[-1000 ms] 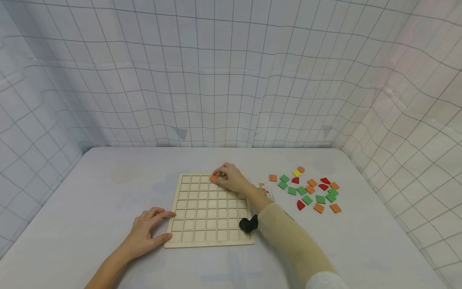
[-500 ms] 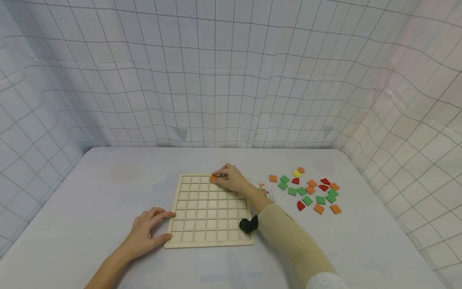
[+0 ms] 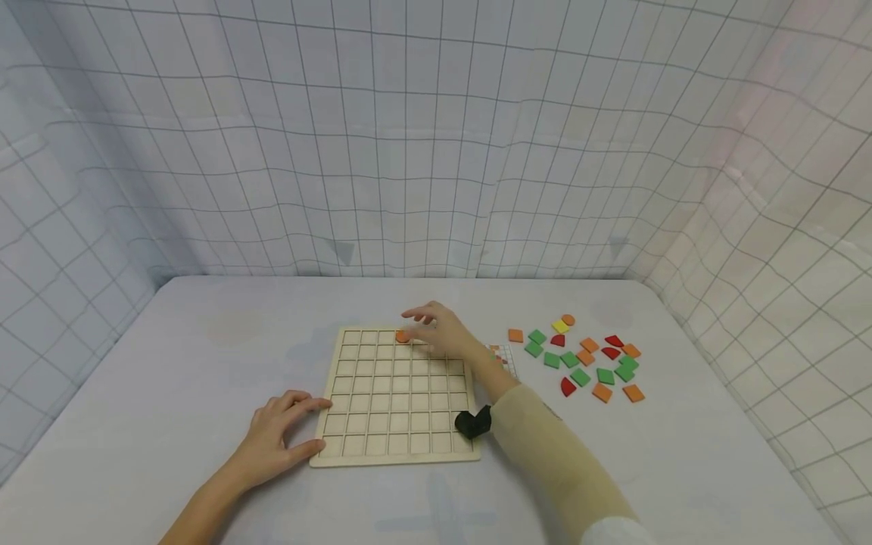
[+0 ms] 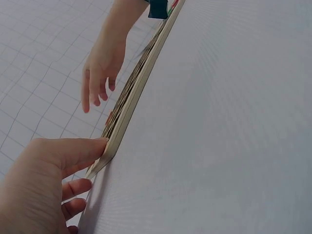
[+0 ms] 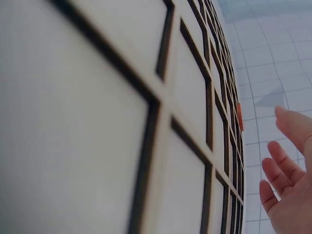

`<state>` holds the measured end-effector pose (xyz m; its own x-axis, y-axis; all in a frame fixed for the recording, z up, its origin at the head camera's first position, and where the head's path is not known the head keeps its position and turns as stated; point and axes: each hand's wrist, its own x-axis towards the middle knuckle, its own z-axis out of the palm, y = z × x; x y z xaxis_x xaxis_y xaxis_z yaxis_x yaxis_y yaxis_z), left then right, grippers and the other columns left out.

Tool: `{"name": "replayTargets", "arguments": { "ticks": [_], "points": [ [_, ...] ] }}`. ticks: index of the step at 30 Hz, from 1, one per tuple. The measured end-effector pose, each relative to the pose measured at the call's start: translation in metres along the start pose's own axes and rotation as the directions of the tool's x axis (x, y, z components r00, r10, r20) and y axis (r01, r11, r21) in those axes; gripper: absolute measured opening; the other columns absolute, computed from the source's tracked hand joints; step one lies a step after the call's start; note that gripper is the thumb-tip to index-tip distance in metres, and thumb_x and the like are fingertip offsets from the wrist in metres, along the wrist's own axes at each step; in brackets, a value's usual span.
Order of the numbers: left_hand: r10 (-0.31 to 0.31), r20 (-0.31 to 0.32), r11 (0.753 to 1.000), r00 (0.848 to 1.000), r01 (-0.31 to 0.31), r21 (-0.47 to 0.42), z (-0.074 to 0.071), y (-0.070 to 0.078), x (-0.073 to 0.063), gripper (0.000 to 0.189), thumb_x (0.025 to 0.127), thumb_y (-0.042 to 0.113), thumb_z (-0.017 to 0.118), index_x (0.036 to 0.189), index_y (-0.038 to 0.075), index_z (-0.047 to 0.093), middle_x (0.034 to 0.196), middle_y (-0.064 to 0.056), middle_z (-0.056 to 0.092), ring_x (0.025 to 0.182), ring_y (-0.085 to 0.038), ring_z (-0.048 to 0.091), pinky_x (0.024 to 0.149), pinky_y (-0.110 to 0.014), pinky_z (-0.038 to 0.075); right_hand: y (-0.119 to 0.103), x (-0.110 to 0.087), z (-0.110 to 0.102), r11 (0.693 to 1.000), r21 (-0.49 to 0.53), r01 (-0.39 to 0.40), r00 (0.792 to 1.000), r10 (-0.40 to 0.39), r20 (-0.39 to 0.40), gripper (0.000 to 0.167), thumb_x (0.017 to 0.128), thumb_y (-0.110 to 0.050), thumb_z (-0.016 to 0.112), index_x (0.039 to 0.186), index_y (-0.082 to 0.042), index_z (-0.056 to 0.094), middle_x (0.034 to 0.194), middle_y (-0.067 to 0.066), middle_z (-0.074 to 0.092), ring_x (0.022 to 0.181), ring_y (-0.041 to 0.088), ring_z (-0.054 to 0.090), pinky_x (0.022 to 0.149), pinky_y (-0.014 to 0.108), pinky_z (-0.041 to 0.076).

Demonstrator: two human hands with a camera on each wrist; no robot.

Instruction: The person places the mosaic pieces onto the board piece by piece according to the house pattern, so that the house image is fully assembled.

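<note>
A pale wooden grid board (image 3: 371, 405) lies flat on the table. An orange round piece (image 3: 402, 336) sits in a top-row cell of it, rising a little above the rim in the right wrist view. My right hand (image 3: 446, 337) hovers just to the right of that piece, fingers spread and holding nothing; the right wrist view shows a gap between fingertips and board. My left hand (image 3: 272, 439) rests at the board's left side, index finger and thumb touching the frame. In the left wrist view the left thumb (image 4: 80, 150) lies along the board's edge.
A small printed pattern card (image 3: 506, 359) lies beyond the board's right side, partly behind the right wrist. Farther right are scattered green squares (image 3: 569, 359), orange squares (image 3: 602, 393), red quarter-circles (image 3: 568, 387), a yellow square (image 3: 560, 327) and another orange disc (image 3: 568, 320).
My right hand has let go of the orange round piece and lifted slightly, its fingers now spread. The piece stays in the top row. My left hand has not moved.
</note>
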<state>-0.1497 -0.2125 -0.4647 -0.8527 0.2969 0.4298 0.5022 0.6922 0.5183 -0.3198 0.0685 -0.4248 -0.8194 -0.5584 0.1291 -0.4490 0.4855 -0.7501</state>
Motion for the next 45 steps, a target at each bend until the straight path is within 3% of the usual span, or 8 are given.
{"name": "replayTargets", "arguments": {
  "ticks": [7, 16, 24, 29, 34, 40, 45],
  "points": [
    [0.001, 0.001, 1.0, 1.0, -0.001, 0.002, 0.0, 0.0, 0.001, 0.045, 0.07, 0.025, 0.077, 0.111, 0.017, 0.061, 0.105, 0.002, 0.051, 0.093, -0.019, 0.044, 0.072, -0.041, 0.027, -0.005, -0.011, -0.032, 0.997, 0.043, 0.064, 0.987, -0.057, -0.152, 0.037, 0.089, -0.02, 0.06, 0.123, -0.008, 0.056, 0.114, 0.018, 0.053, 0.098, 0.024, 0.049, 0.08, 0.035, 0.04],
    [-0.002, 0.007, 1.0, 1.0, 0.002, -0.004, 0.001, -0.002, 0.0, 0.046, 0.07, 0.025, 0.077, 0.112, 0.018, 0.061, 0.105, 0.004, 0.051, 0.092, -0.016, 0.043, 0.072, -0.041, 0.027, 0.018, -0.042, -0.076, 0.997, 0.081, 0.019, 0.947, 0.008, -0.322, 0.038, 0.088, -0.02, 0.062, 0.124, -0.01, 0.056, 0.113, 0.011, 0.054, 0.099, 0.024, 0.049, 0.081, 0.034, 0.039],
    [0.002, 0.006, 1.0, 1.0, -0.002, 0.002, 0.001, -0.002, -0.001, 0.046, 0.07, 0.025, 0.077, 0.113, 0.018, 0.061, 0.105, 0.004, 0.051, 0.091, -0.015, 0.041, 0.071, -0.041, 0.027, 0.029, -0.08, -0.112, 0.99, 0.118, -0.077, 0.895, 0.12, -0.429, 0.041, 0.089, -0.016, 0.06, 0.126, -0.001, 0.052, 0.116, 0.022, 0.05, 0.101, 0.031, 0.047, 0.081, 0.037, 0.035],
    [0.002, 0.009, 1.0, 1.0, -0.002, -0.004, 0.001, -0.002, -0.001, 0.046, 0.07, 0.025, 0.077, 0.113, 0.018, 0.061, 0.106, 0.004, 0.051, 0.092, -0.015, 0.041, 0.071, -0.041, 0.027, 0.07, -0.099, -0.129, 0.992, 0.066, -0.112, 0.85, 0.13, -0.511, 0.044, 0.089, -0.025, 0.06, 0.128, -0.005, 0.052, 0.116, 0.024, 0.049, 0.1, 0.027, 0.047, 0.08, 0.037, 0.036],
    [-0.005, 0.011, 1.0, 1.0, 0.005, -0.005, 0.001, -0.001, -0.001, 0.046, 0.071, 0.025, 0.076, 0.113, 0.017, 0.061, 0.106, 0.002, 0.051, 0.093, -0.016, 0.042, 0.072, -0.041, 0.027, 0.095, -0.115, -0.14, 0.971, 0.036, -0.238, 0.811, 0.219, -0.542, 0.044, 0.09, -0.026, 0.059, 0.128, -0.006, 0.051, 0.118, 0.022, 0.049, 0.105, 0.033, 0.044, 0.084, 0.043, 0.037],
    [-0.001, 0.005, 1.0, 1.0, 0.001, 0.001, 0.0, -0.001, 0.0, 0.046, 0.07, 0.025, 0.077, 0.113, 0.016, 0.061, 0.105, 0.002, 0.052, 0.092, -0.016, 0.042, 0.071, -0.041, 0.027, 0.111, -0.131, -0.144, 0.922, 0.098, -0.374, 0.765, 0.366, -0.53, 0.047, 0.09, -0.026, 0.058, 0.131, -0.006, 0.048, 0.122, 0.02, 0.044, 0.109, 0.033, 0.039, 0.069, 0.036, 0.046],
    [0.0, 0.009, 1.0, 1.0, 0.0, 0.001, 0.0, -0.002, 0.0, 0.046, 0.071, 0.025, 0.077, 0.113, 0.017, 0.061, 0.105, 0.003, 0.052, 0.092, -0.016, 0.042, 0.071, -0.041, 0.027, 0.118, -0.136, -0.144, 0.9, 0.086, -0.426, 0.762, 0.409, -0.502, 0.048, 0.091, -0.026, 0.057, 0.131, -0.003, 0.047, 0.123, 0.023, 0.042, 0.109, 0.036, 0.039, 0.074, 0.037, 0.043]
  ]
}}
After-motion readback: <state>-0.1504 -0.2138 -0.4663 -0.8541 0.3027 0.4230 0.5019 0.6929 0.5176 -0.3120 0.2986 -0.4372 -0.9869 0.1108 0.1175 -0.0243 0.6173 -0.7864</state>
